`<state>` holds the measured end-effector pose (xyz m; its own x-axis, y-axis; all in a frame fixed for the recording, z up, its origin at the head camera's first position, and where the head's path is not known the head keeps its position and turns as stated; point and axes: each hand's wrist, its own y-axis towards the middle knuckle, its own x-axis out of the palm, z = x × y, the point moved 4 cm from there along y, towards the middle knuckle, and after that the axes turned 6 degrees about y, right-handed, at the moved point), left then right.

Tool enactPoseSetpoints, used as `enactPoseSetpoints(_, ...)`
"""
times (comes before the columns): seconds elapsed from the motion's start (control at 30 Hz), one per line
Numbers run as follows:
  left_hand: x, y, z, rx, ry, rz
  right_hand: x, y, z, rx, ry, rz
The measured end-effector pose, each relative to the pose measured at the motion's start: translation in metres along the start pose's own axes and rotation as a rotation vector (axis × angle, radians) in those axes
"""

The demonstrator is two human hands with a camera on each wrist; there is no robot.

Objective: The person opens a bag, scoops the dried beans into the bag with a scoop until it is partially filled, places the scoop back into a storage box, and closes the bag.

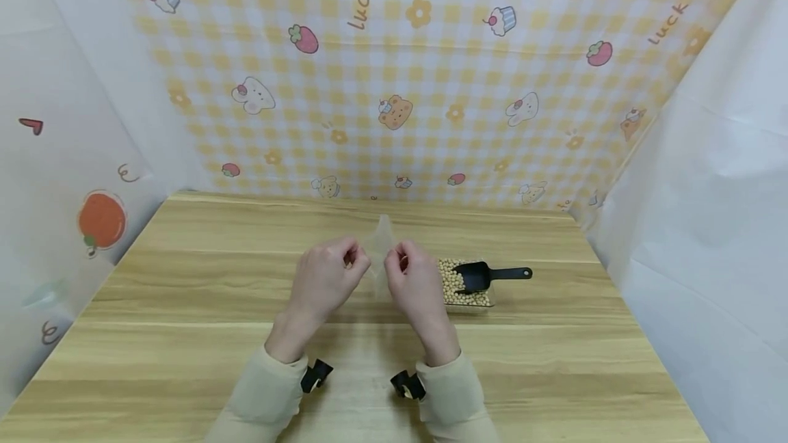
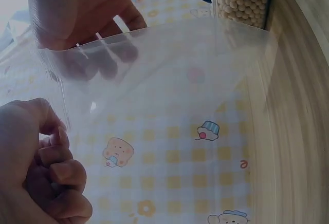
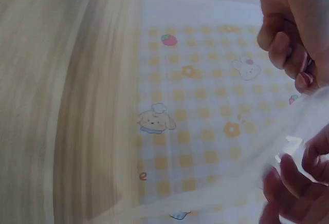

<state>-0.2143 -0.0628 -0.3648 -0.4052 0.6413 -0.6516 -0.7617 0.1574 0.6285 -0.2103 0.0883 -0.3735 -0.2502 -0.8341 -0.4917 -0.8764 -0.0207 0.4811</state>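
Note:
A thin translucent plastic bag (image 1: 383,241) hangs upright between the two hands over the middle of the table. My left hand (image 1: 329,272) pinches one top edge of it between thumb and curled forefinger. On the other side my right hand (image 1: 417,282) pinches the bag's opposite edge, its fingers partly seen through the film in the left wrist view. The bag's film (image 2: 169,75) spreads out from both hands there, with nothing visible inside. Just right of my right hand stands a clear box (image 1: 486,307) of pale soybeans (image 1: 451,279).
A black scoop (image 1: 475,277) lies in the soybeans, its handle sticking out to the right. The wooden table (image 1: 154,333) ends at a yellow checked backdrop (image 1: 394,74), with white sheets (image 1: 708,156) at the sides.

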Motion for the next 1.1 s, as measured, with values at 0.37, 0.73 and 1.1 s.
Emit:
enactPoseSetpoints(0.37,0.000,0.000,0.003,-0.007,-0.121,-0.055,0.003,0.000,0.000,0.024,0.166,-0.139)
enactPoseSetpoints(0.73,0.002,0.000,0.012,0.016,-0.262,-0.125,0.001,-0.002,-0.001,0.123,0.301,-0.163)
enactPoseSetpoints(1.1,-0.019,0.000,0.014,-0.020,0.007,-0.031,-0.008,0.001,0.004,0.219,0.344,-0.084)
